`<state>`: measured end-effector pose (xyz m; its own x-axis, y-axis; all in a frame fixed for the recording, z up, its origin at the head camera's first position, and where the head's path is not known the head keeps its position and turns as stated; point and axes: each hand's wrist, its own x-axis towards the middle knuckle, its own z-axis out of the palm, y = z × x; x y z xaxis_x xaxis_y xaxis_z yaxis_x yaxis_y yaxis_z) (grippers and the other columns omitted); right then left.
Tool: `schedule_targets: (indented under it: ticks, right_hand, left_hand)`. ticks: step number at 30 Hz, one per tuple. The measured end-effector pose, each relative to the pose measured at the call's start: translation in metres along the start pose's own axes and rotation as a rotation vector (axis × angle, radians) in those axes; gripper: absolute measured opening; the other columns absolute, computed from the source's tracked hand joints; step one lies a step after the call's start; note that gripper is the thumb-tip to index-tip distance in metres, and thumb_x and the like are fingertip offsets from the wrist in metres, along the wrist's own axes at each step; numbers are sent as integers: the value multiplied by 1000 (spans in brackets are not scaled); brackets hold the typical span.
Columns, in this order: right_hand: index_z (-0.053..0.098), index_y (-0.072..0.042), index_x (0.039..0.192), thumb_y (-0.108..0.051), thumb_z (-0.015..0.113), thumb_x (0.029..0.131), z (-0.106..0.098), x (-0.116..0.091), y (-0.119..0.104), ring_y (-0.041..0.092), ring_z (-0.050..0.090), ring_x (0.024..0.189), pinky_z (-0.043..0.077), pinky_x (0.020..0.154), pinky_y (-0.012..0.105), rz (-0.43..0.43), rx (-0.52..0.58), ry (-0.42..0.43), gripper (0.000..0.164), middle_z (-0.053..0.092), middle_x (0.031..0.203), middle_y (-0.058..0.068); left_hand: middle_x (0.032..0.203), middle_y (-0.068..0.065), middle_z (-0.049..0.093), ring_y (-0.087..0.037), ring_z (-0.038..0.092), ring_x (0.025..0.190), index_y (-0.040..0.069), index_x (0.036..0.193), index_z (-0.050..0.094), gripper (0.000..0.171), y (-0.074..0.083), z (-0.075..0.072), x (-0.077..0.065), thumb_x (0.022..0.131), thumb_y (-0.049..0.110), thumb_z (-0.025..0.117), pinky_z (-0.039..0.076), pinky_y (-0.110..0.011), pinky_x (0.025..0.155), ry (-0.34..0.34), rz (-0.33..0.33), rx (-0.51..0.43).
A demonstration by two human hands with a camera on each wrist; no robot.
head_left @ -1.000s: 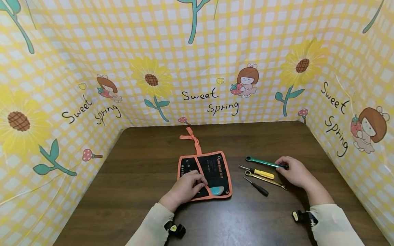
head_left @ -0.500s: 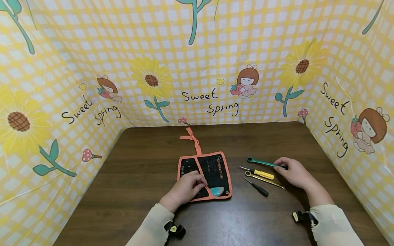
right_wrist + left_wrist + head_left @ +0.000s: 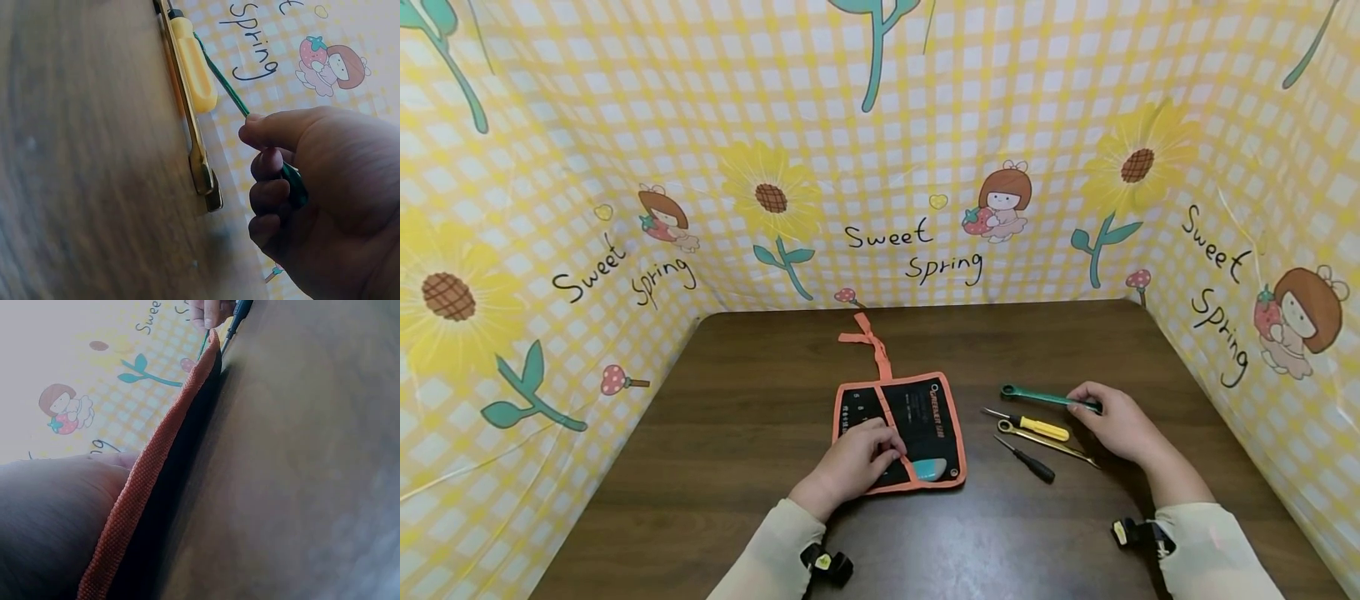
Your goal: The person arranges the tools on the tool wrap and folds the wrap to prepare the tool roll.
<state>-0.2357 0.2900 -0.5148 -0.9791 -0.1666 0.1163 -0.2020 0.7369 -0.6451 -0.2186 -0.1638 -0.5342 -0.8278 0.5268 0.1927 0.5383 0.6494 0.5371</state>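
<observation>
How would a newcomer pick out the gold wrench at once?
In the head view, find the table, then the pouch on it. To the pouch's right, the gold wrench lies between the yellow screwdriver and the black screwdriver. It alone is gold end to end; the green wrench is in the right hand.

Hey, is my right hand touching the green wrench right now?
Touching. The right wrist view shows it plainly: the right hand grips the green wrench, its shaft passing into the hand and its near end lying inside the curled fingers.
</observation>
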Motion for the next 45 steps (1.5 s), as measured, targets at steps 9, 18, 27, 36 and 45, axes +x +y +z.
schedule_targets:
  ticks: [9, 18, 27, 36, 45]
  right_hand:
    - [70, -10, 116, -24, 66, 106, 2, -2, -6, 31, 61, 103, 46, 86, 50, -11, 20, 15, 18, 71, 115, 12]
    - [71, -12, 114, -25, 67, 105, 5, -2, -17, 31, 61, 106, 46, 88, 51, -30, 51, 20, 16, 72, 115, 11]
    - [72, -14, 112, -24, 68, 105, 6, -2, -28, 27, 62, 102, 47, 86, 48, -59, 59, 0, 13, 72, 113, 8]
    - [72, -14, 112, -21, 69, 104, 11, 1, -46, 17, 54, 72, 46, 69, 35, -80, 105, -59, 11, 71, 106, 5]
    - [72, -13, 110, -20, 71, 102, 16, 6, -58, 15, 44, 62, 41, 59, 32, -90, 119, -89, 10, 68, 97, 2]
  left_hand:
    - [88, 15, 53, -5, 53, 76, 35, 97, 71, 17, 0, 3, 0, 102, 19, 72, 49, -25, 68, 14, 12, 14]
    - [96, 17, 57, -4, 58, 84, 35, 96, 69, 19, 1, 3, 0, 102, 17, 71, 53, -27, 75, 26, 12, 9]
    - [98, 17, 59, -4, 59, 87, 32, 98, 71, 17, 2, 3, 0, 102, 16, 71, 54, -28, 77, 32, 9, 13]
    - [97, 17, 59, -3, 59, 87, 32, 97, 71, 17, 2, 3, -1, 101, 16, 72, 54, -28, 77, 47, 9, 20]
    - [97, 16, 60, -3, 60, 87, 31, 97, 72, 17, 2, 4, 0, 101, 15, 72, 54, -27, 77, 54, -1, 14]
